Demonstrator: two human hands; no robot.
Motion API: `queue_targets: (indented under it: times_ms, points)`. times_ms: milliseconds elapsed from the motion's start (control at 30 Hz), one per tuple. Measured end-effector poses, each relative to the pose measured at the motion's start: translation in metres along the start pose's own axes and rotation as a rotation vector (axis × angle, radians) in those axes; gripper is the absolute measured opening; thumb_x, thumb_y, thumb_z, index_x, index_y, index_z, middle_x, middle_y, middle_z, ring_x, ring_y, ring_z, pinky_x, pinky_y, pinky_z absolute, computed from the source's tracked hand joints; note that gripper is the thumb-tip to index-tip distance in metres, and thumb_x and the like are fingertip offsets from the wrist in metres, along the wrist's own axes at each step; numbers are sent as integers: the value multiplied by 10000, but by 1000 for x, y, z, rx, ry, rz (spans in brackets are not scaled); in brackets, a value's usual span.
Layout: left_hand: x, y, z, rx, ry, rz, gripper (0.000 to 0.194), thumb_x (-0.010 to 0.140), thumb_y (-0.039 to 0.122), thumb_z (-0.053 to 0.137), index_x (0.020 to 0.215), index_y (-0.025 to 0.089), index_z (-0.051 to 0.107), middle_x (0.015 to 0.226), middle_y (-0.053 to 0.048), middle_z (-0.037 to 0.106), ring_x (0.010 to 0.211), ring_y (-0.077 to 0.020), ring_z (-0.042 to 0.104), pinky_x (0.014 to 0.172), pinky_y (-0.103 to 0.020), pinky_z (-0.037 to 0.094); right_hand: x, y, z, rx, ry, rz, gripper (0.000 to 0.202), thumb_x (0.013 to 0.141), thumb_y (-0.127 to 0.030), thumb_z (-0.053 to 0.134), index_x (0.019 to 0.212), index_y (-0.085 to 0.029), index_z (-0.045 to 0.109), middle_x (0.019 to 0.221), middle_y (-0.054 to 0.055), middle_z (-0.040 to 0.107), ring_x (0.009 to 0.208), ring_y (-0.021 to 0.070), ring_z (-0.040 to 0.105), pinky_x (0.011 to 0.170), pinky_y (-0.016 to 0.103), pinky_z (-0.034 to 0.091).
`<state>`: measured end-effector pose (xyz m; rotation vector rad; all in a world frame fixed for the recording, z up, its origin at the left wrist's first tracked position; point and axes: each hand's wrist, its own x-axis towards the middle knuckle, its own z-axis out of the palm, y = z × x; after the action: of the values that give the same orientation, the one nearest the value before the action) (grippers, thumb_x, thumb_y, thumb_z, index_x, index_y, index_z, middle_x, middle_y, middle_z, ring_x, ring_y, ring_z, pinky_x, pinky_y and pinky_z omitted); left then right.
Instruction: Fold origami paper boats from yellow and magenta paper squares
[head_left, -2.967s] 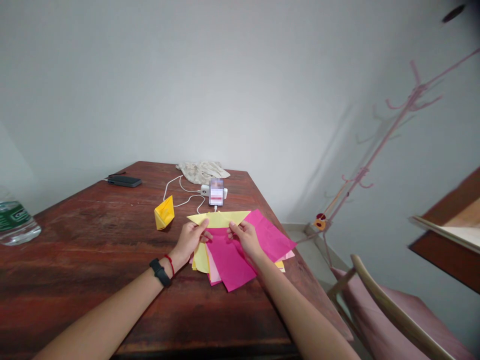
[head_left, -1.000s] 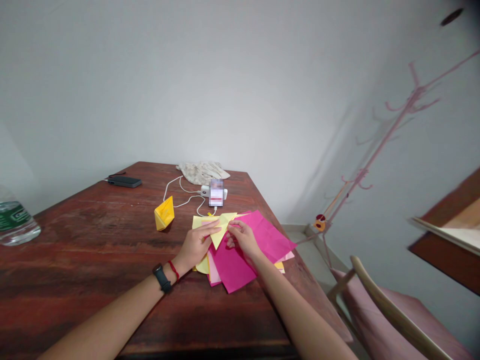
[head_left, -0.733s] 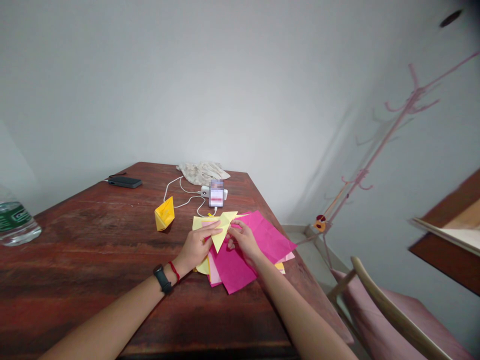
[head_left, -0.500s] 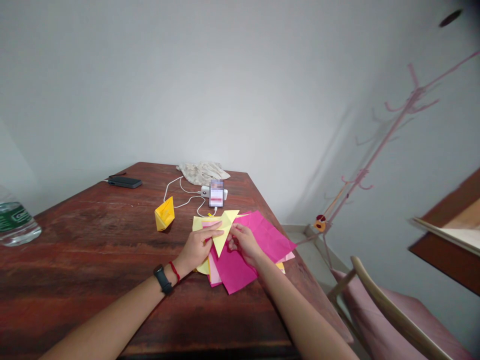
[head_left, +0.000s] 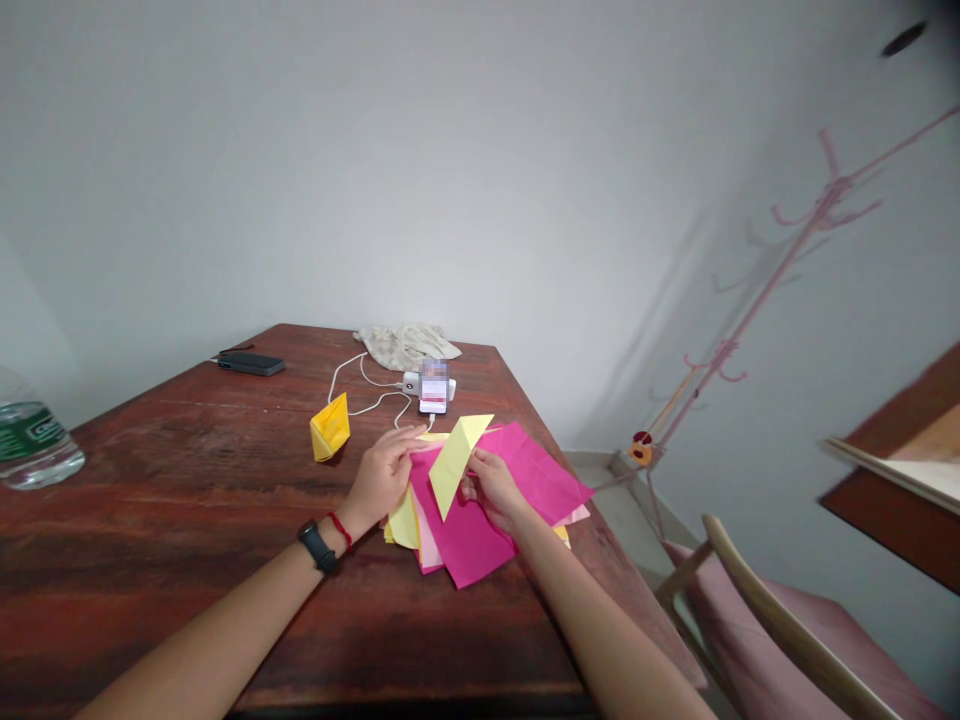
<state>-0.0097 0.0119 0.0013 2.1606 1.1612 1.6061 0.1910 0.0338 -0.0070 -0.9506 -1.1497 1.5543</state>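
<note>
My right hand (head_left: 491, 487) pinches a folded pale yellow paper (head_left: 454, 466) by its right side, holding it tilted above the stack. Beneath it lies a magenta sheet (head_left: 480, 550), on top of pink and yellow sheets (head_left: 405, 522). My left hand (head_left: 384, 474) rests at the upper left corner of these sheets, fingers stretched out and apart from the folded paper. A dark watch and a red string are on the left wrist. To the left of that hand stands a folded yellow paper boat-like shape (head_left: 330, 428).
Behind the sheets a phone (head_left: 433, 388) leans on a white power bank (head_left: 411, 383) with white cables. A crumpled cloth (head_left: 405, 346) lies at the back. On the left are a dark power bank (head_left: 253, 364) and a water bottle (head_left: 37, 440). A chair (head_left: 787, 620) stands right of the table.
My left hand has let go of the folded pale yellow paper and moved left onto the sheets. The paper, in my right hand, has turned and shifted slightly right.
</note>
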Motion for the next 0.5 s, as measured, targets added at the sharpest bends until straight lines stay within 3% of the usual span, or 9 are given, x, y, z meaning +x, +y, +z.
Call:
queue_targets:
  times_ms: [167, 333, 433, 500]
  points:
    - [19, -20, -25, 281, 297, -131, 272, 843, 104, 547, 1031, 223, 704, 1432, -89, 546, 1394, -312, 427, 1196, -539, 278, -1, -3, 1, 20, 7, 30, 313, 732, -423, 772, 780, -166, 601, 492, -45, 559, 386, 71, 487, 362, 159, 330]
    - [29, -52, -54, 381, 452, -336, 372, 771, 81, 603, 1124, 198, 628, 1465, -155, 461, 1452, -356, 318, 1197, -548, 228, -1, -4, 1, 41, 4, 28, 303, 739, -418, 768, 769, -174, 591, 503, -43, 560, 408, 76, 491, 378, 165, 337]
    - [28, -75, -67, 215, 550, -534, 518, 677, 32, 648, 1169, 171, 570, 1464, -195, 451, 1459, -368, 301, 1209, -537, 192, -1, -4, 1, 47, 0, 19, 299, 737, -419, 763, 774, -171, 600, 507, -43, 558, 415, 75, 492, 386, 166, 346]
    - [25, -89, -70, -91, 634, -720, 624, 588, -25, 669, 1162, 183, 538, 1436, -189, 479, 1443, -366, 337, 1208, -528, 196, -1, -3, 0, 48, -5, 13, 294, 734, -416, 761, 778, -171, 603, 508, -42, 561, 416, 76, 495, 390, 167, 357]
